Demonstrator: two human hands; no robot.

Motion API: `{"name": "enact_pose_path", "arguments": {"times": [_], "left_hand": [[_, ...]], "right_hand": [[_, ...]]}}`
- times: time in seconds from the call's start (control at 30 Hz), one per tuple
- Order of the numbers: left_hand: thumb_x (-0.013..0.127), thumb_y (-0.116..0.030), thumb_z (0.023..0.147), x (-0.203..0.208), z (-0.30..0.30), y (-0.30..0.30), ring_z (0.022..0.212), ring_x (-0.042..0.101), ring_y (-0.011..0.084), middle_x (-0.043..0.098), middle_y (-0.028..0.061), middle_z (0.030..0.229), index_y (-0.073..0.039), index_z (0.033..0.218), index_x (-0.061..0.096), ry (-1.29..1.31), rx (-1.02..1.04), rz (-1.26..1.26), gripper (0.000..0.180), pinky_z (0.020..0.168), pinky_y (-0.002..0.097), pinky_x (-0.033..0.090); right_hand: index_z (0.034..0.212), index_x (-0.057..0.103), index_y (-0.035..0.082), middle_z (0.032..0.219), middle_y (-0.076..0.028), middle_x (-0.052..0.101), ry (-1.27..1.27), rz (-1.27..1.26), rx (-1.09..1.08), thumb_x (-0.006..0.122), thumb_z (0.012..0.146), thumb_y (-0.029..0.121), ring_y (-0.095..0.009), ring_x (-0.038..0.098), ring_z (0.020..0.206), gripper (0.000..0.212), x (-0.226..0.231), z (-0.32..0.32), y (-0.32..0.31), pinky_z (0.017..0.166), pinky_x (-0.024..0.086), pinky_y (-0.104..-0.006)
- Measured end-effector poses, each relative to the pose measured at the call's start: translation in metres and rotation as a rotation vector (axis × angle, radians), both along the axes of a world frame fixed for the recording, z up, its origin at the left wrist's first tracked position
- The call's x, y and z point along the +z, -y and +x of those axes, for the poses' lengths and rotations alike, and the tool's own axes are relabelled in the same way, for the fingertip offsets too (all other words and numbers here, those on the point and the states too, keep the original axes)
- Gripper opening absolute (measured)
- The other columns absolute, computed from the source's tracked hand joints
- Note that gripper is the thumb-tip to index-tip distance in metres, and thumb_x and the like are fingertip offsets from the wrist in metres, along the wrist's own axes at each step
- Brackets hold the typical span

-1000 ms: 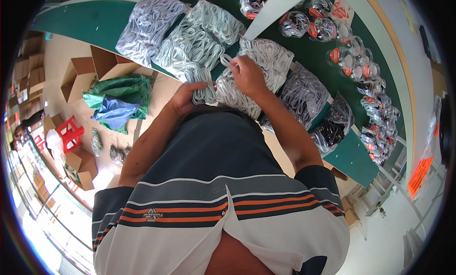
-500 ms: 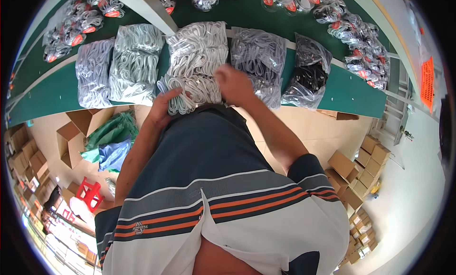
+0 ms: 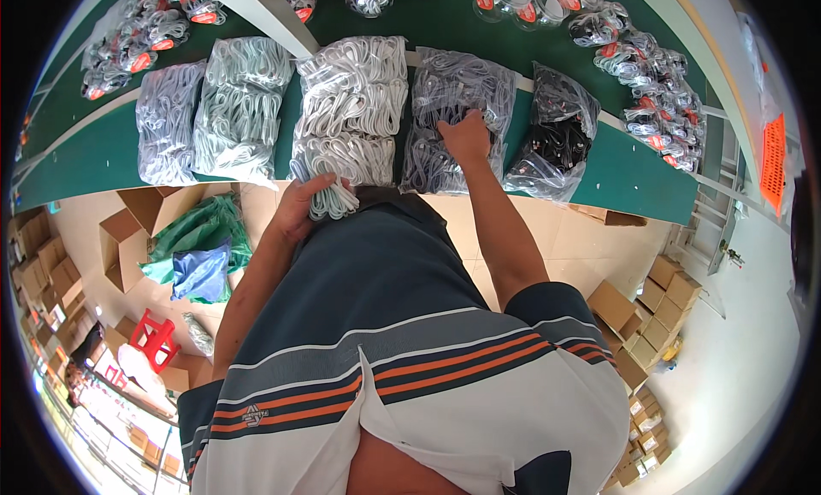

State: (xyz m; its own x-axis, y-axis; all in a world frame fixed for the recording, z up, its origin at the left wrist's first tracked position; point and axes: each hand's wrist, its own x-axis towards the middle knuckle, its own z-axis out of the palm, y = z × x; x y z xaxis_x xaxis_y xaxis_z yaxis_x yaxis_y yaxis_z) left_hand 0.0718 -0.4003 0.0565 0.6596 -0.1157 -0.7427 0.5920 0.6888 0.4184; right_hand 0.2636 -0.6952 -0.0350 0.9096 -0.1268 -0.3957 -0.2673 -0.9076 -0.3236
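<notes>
1. Your left hand (image 3: 298, 203) is closed around a bundle of pale coiled cables (image 3: 333, 204), held at the table's near edge, in front of the bag of white cables (image 3: 351, 97).
2. Your right hand (image 3: 467, 138), well apart from the left, is at the bag of grey cables (image 3: 436, 163); whether its fingers grip anything, you cannot tell.
3. The green table (image 3: 633, 180) before you also bears two bags of pale cables (image 3: 238, 110) on your left and a bag of black cables (image 3: 560, 144) on your right.
4. Behind them, clear packs with orange-red labels (image 3: 657, 123) stand in groups, and a white post (image 3: 265, 18) rises.
5. Below, on the tiled floor (image 3: 534, 234), you have green sheeting (image 3: 205, 230), a blue sheet (image 3: 202, 274) and a red stool (image 3: 156, 341) leftward, stacked cardboard boxes (image 3: 671, 303) rightward.
</notes>
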Motion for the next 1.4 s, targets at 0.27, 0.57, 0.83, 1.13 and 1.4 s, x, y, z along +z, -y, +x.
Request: {"name": "enact_pose_path", "arguments": {"times": [0.27, 0.57, 0.83, 1.13, 1.4], "left_hand": [[0.068, -0.015, 0.099, -0.014, -0.022, -0.003, 0.09, 0.075, 0.0271, 0.076, 0.0172, 0.107, 0.004, 0.126, 0.064, 0.033, 0.068, -0.023, 0.033, 0.084, 0.036, 0.061], [0.069, -0.017, 0.098, -0.014, -0.083, 0.014, 0.095, 0.075, 0.0286, 0.075, 0.019, 0.11, 0.003, 0.131, 0.059, 0.023, 0.195, -0.011, 0.039, 0.088, 0.0379, 0.06], [0.07, -0.016, 0.097, -0.007, -0.125, 0.034, 0.096, 0.074, 0.0297, 0.075, 0.0199, 0.11, 0.002, 0.134, 0.056, 0.015, 0.269, -0.002, 0.043, 0.09, 0.0379, 0.059], [0.073, -0.015, 0.094, 0.002, -0.125, 0.063, 0.093, 0.072, 0.0251, 0.074, 0.0165, 0.106, 0.002, 0.126, 0.061, 0.111, 0.131, 0.201, 0.038, 0.087, 0.035, 0.057], [0.08, -0.018, 0.09, 0.058, -0.063, 0.093, 0.088, 0.068, 0.0174, 0.074, 0.0119, 0.101, 0.001, 0.118, 0.068, 0.219, -0.182, 0.592, 0.036, 0.084, 0.032, 0.055]], "right_hand": [[0.118, 0.063, -0.002, 0.114, -0.021, 0.074, 0.226, 0.22, -0.019, 0.072, 0.091, 0.043, -0.044, 0.071, 0.105, 0.053, -0.04, 0.003, 0.029, 0.094, 0.056, -0.053], [0.117, 0.063, -0.003, 0.115, -0.023, 0.075, 0.193, -0.108, 0.198, 0.067, 0.095, 0.042, -0.044, 0.073, 0.099, 0.05, -0.009, -0.002, -0.008, 0.088, 0.058, -0.0526], [0.119, 0.062, -0.002, 0.109, -0.017, 0.074, 0.133, 0.003, 0.105, 0.069, 0.097, 0.037, -0.032, 0.077, 0.083, 0.046, -0.044, 0.023, 0.036, 0.072, 0.062, -0.0456], [0.125, 0.064, 0.003, 0.091, -0.008, 0.068, -0.007, 0.681, -0.222, 0.067, 0.1, 0.024, -0.017, 0.07, 0.067, 0.033, 0.044, -0.002, 0.063, 0.054, 0.052, -0.0284], [0.117, 0.069, 0.004, 0.079, -0.004, 0.061, -0.063, 0.874, -0.295, 0.07, 0.099, 0.022, -0.011, 0.052, 0.053, 0.026, 0.105, -0.009, 0.083, 0.047, 0.041, -0.0267]]}}
